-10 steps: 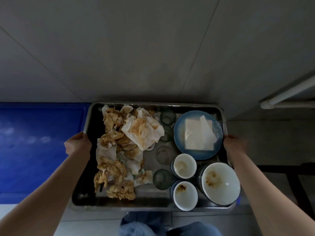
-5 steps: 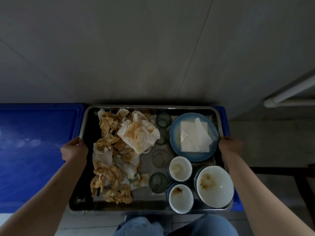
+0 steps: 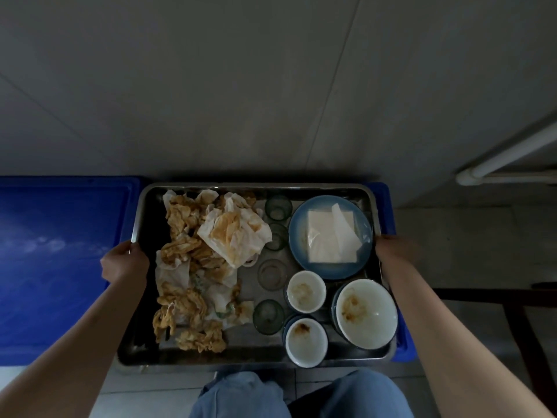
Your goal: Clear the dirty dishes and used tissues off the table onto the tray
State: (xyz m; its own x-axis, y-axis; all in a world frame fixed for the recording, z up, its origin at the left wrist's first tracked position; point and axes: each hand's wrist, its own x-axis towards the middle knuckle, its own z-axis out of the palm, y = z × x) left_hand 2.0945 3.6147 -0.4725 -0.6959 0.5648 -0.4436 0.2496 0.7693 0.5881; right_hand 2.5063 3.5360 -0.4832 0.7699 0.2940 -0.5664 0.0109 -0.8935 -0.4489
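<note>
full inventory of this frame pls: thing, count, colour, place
tray: 1, steel, centre, held at both short ends
used tissues: a pile, white with brown stains, left half of tray
glasses: 4 visible, clear greenish, a line down the tray's middle
plate: 1, blue, far right of tray
folded napkins: white, on the plate; count unclear
small bowls: 2, white inside, stained, near right of tray
large bowl: 1, white inside, stained, near right corner of tray
blue bins: at least 2, under and left of tray
pipe: 1, white, upper right
left hand: grip on left rim
right hand: grip on right rim
</note>
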